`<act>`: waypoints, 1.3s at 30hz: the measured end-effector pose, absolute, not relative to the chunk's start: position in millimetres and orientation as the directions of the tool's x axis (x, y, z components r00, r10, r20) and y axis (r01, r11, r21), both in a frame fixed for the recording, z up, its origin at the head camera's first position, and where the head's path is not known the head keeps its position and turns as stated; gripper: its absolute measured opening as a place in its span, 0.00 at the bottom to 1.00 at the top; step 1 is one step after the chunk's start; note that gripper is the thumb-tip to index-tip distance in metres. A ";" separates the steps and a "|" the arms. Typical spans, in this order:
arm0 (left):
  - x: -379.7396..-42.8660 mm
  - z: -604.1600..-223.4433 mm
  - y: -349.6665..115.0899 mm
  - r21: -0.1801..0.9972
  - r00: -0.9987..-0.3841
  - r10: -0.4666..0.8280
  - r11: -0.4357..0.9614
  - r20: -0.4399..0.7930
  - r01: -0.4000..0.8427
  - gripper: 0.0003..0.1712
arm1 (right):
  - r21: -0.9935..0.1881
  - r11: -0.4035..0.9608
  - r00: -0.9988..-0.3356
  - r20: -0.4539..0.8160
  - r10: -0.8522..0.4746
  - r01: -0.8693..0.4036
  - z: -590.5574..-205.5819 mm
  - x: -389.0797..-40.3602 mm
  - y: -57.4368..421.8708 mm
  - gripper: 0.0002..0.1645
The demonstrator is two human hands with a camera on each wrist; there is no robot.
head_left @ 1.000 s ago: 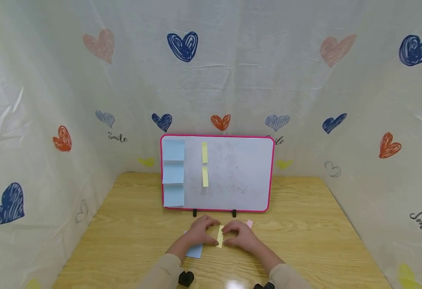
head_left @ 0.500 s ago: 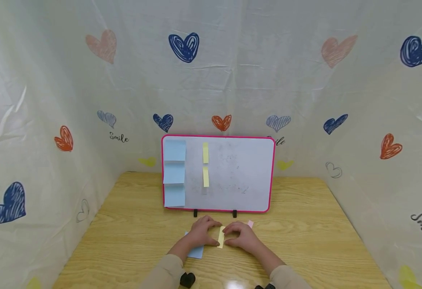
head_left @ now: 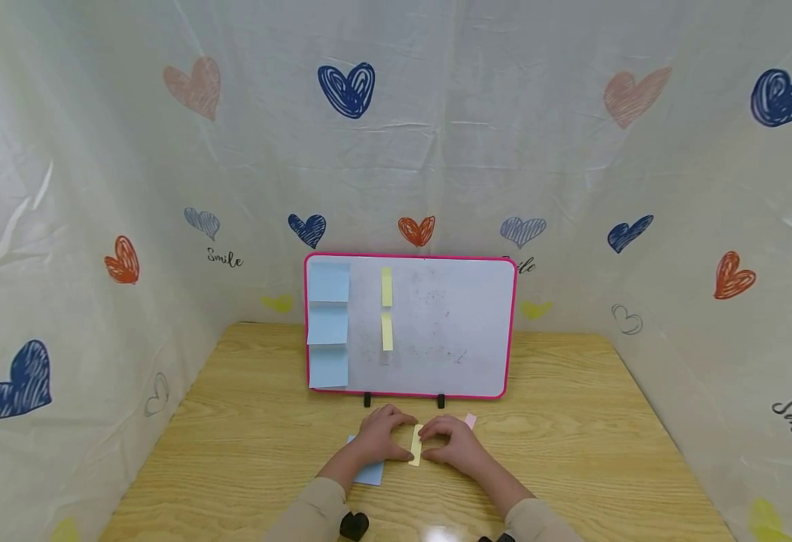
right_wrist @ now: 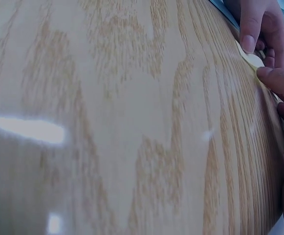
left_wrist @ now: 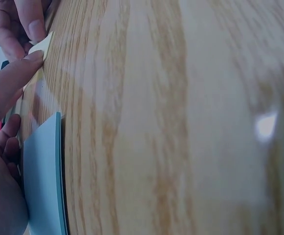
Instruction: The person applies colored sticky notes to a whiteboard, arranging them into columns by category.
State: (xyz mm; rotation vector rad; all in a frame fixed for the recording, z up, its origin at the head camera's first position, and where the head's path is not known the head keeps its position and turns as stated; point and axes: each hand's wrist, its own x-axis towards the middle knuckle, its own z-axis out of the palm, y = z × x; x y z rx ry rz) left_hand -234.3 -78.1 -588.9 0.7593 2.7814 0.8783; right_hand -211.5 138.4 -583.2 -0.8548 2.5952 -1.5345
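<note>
A narrow yellow sticky note pad stands between my two hands, just above or on the table in the head view. My left hand holds its left side, thumb at the lower edge and index finger at the top. From the other side my right hand pinches its right edge with thumb and fingertips. In the left wrist view the left thumb presses on a corner of the yellow pad. The right wrist view has both thumbs close together on the yellow paper. A blue sticky note pad lies under my left wrist.
A pink-framed whiteboard stands behind the hands on black feet. Blue notes line its left side, and two yellow strips hang beside them. A pink paper piece pokes out behind the right hand.
Both hands stay almost still around the yellow pad. The whole view has shifted very slightly to the right.
</note>
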 end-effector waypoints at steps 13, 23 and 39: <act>-235.7 -589.8 -78.3 0.570 -0.867 0.497 0.705 0.029 0.422 0.33 | -0.806 0.382 -0.858 0.277 -0.432 -0.452 -610.5 -223.6 140.4 0.06; -235.0 -587.4 -78.1 0.552 -0.869 0.494 0.721 0.014 0.419 0.36 | -0.768 0.429 -0.855 0.288 -0.431 -0.475 -609.7 -222.6 137.3 0.05; -234.7 -589.0 -78.7 0.555 -0.866 0.499 0.718 0.011 0.421 0.37 | -0.829 0.383 -0.886 0.257 -0.386 -0.407 -606.5 -219.6 135.0 0.05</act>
